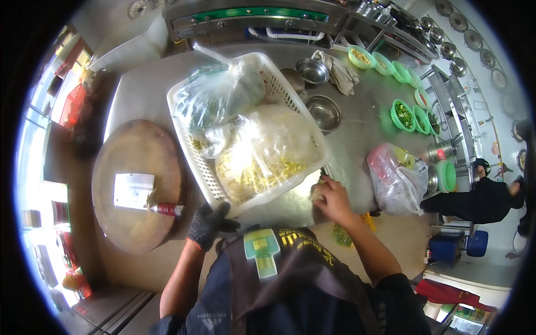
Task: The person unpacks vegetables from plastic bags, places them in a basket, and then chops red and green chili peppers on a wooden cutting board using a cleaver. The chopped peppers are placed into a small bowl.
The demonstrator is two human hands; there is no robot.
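A white plastic basket [289, 94] sits tilted in view on the steel worktop, holding a clear bag of bean sprouts [268, 155] and a knotted clear bag of greens [217, 96]. My left hand [210, 224], in a dark knit glove, is at the basket's near left corner, thumb and fingers spread about it; its grip is not plain. Bare, my right hand [332, 197] is beside the near right corner, fingers curled around something small and pale that I cannot identify. A cleaver with a red handle [135, 190] lies on the round wooden chopping block [134, 146] to the left.
Steel bowls [321, 113] and a grey cloth [338, 73] lie behind the basket. Green bowls of cut vegetables [403, 115] line the right side. A filled plastic bag [395, 178] stands at the right edge. A person in dark clothes [481, 201] is farther right.
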